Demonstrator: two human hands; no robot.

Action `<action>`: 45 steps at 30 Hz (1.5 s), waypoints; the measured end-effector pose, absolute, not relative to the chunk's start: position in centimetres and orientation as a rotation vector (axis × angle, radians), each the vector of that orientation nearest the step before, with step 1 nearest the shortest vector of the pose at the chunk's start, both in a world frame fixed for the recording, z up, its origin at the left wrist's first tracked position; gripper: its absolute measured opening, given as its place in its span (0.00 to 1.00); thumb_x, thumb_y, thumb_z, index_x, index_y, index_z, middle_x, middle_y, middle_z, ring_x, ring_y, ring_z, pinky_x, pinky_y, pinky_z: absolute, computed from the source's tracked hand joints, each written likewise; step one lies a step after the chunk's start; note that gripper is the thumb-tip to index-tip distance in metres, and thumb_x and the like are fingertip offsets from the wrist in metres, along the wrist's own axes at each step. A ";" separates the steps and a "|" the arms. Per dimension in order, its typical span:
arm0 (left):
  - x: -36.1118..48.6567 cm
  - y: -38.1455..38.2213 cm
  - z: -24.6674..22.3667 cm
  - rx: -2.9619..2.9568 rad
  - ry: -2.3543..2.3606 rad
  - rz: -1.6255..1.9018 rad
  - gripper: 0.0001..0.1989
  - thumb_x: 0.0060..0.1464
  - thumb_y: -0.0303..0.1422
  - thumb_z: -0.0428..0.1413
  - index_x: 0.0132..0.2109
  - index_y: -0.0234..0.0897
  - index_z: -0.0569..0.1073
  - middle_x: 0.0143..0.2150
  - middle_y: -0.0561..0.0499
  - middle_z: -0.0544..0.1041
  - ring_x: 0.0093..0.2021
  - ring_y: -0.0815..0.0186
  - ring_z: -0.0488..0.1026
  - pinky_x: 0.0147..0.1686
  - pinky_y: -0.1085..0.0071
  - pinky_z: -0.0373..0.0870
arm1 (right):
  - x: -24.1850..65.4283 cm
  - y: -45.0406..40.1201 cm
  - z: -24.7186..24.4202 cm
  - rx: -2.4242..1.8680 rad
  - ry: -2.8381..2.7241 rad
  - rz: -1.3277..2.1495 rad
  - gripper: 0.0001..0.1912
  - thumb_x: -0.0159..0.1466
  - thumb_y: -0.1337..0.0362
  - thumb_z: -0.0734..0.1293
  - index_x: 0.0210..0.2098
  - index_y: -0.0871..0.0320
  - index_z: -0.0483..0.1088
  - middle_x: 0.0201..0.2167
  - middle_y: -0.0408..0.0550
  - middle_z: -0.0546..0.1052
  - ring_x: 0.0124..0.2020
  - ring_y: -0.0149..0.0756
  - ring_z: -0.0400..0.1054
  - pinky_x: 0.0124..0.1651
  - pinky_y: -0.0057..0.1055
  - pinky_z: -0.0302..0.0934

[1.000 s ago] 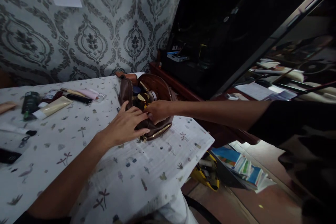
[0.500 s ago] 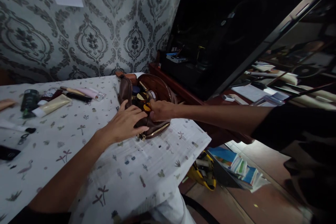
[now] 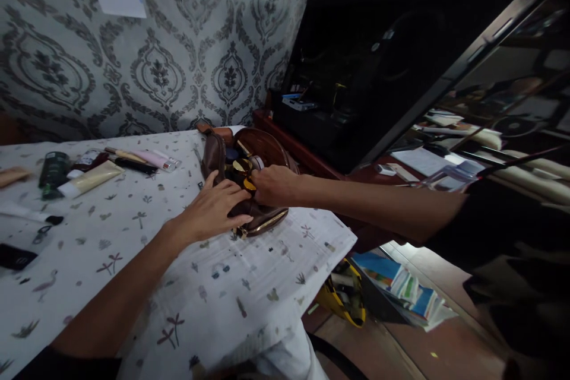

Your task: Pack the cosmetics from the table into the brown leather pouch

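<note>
A brown leather zip pouch (image 3: 212, 154) lies unzipped near the table's right end, with gold-coloured round lids (image 3: 243, 167), a dark blue round item and other small items inside. My left hand (image 3: 218, 202) holds the pouch's near left edge, thumb outside and fingers laid over the rim. My right hand (image 3: 275, 185) reaches into the pouch from the right with its fingers curled closed. Its fingertips are hidden among the contents, beside the gold lids, so what they grip cannot be made out. The gold zip (image 3: 267, 223) curves along the pouch's near side.
Left on the patterned tablecloth (image 3: 133, 297) lie a cream tube (image 3: 91, 179), a dark green jar (image 3: 54, 169), a pink tube (image 3: 155, 159), pens and a black-tipped brush (image 3: 31, 212). A large black screen (image 3: 356, 59) stands behind right. A yellow bag (image 3: 341, 303) is below the table edge.
The right fingers have curled a little deeper among the items in the pouch. My left hand stays on the pouch edge; the view has shifted slightly.
</note>
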State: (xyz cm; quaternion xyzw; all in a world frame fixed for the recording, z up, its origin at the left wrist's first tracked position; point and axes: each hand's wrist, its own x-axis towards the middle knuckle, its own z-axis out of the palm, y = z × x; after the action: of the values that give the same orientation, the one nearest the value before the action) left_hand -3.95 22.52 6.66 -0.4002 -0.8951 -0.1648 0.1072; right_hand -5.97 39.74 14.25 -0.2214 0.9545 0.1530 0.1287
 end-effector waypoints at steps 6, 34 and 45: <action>-3.9 22.6 6.7 -1.199 -2.649 -0.518 0.19 0.60 0.44 0.57 0.54 0.40 0.73 0.54 0.45 0.77 0.57 0.55 0.70 0.68 0.40 0.42 | -2.9 42.0 14.6 -0.825 2.781 0.623 0.22 0.73 0.62 0.54 0.40 0.63 0.78 0.34 0.63 0.80 0.41 0.52 0.77 0.40 0.40 0.66; -4.0 22.7 6.4 -1.232 -2.564 -0.626 0.18 0.62 0.42 0.56 0.56 0.43 0.71 0.54 0.48 0.77 0.59 0.56 0.69 0.70 0.41 0.40 | -3.3 44.2 14.6 -1.078 2.634 0.289 0.16 0.65 0.56 0.70 0.46 0.61 0.71 0.37 0.55 0.80 0.38 0.43 0.76 0.36 0.30 0.59; -4.0 22.7 6.6 -1.247 -2.616 -0.631 0.21 0.61 0.43 0.57 0.58 0.43 0.69 0.56 0.47 0.76 0.62 0.55 0.67 0.70 0.40 0.38 | 0.4 47.3 9.0 -1.562 3.241 0.118 0.08 0.70 0.70 0.61 0.38 0.60 0.72 0.33 0.49 0.78 0.37 0.38 0.73 0.55 0.44 0.63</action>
State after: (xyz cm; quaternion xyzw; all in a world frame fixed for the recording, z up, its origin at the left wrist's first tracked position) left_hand -4.01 22.70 6.60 -0.4190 -0.8785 -0.2120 0.0878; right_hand 0.38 47.31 8.96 -0.4226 0.8769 0.0318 -0.2268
